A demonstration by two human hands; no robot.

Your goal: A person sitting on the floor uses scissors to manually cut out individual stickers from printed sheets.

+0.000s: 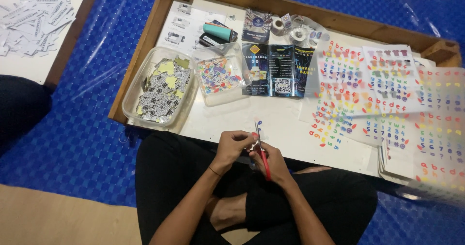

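1. On a blue plastic sheet (pixel 87 124) spread over the floor, we see a low wooden-framed tray table (pixel 145 46) with a white top, and we sit cross-legged at its near edge.
2. Across the white top lie sheets of coloured letter stickers (pixel 348 90), a dark folded leaflet (pixel 278 70), small tape rolls (pixel 286 26) and two clear plastic tubs: one tub (pixel 160 87) of printed black-and-white slips, a smaller tub (pixel 219 75) of colourful cut pieces.
3. More white slips (pixel 34 17) sit on a second surface at the far left.
4. Our left hand (pixel 232 145) is closed, pinching a small sticker piece (pixel 258 124) just above our lap.
5. Our right hand (pixel 272 162) is wrapped around red-handled scissors (pixel 261 150), blades pointing up and away at the piece.
6. Both forearms angle inward, and the hands touch.
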